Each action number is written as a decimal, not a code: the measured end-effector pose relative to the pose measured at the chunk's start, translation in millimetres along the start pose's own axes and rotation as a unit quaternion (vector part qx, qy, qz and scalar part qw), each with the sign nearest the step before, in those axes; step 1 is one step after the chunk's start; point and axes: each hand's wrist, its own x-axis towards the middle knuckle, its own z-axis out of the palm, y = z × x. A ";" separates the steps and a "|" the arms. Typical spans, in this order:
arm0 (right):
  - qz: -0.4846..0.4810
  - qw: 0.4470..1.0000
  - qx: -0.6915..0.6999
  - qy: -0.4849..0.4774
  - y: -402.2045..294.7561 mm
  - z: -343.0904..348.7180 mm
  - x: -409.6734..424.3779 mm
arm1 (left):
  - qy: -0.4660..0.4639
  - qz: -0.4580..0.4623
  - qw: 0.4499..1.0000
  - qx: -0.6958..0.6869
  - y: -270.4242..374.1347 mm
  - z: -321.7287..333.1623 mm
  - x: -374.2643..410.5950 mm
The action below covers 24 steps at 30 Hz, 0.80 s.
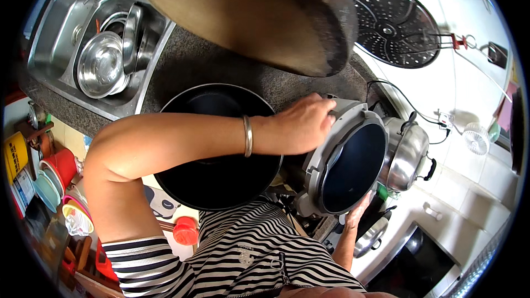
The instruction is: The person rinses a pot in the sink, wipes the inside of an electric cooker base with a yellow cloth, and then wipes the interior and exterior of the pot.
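An electric pressure cooker (354, 165) with a grey rim and a dark inner pot is tilted on its side at centre right. My left hand (304, 124), with a metal bangle on the wrist, grips the upper left of its rim, fingers curled round the edge. Against the cooker's lower right side rests my right hand (359, 212), mostly hidden behind it. Under my left forearm lies a large round black pot (219, 182), its wide mouth facing up. The inside of the cooker looks dark, and no contents can be made out.
A large round brown board or lid (248, 12) looms over the stone counter (174, 62). A steel double sink (54, 58) holds metal bowls (101, 64). To the right are a steel pot (408, 153), a hanging perforated steamer plate (393, 25), a plugged-in cable and a small fan (476, 138).
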 end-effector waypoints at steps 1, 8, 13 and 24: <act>-0.002 1.000 -0.008 0.009 7.8 -4.4 2.6 | -0.018 -0.069 0.997 0.012 0.7 0.3 10.4; -0.007 1.000 -0.003 -0.011 2.9 1.9 -3.8 | -0.002 -0.228 0.972 -0.055 -11.6 33.5 74.5; -0.032 0.999 0.025 -0.017 2.5 5.4 -6.9 | -0.076 -0.240 0.964 -0.086 -13.6 41.8 101.2; -0.042 0.996 0.051 -0.064 1.8 3.9 -3.7 | -0.129 -0.315 0.926 -0.165 -15.8 38.8 103.6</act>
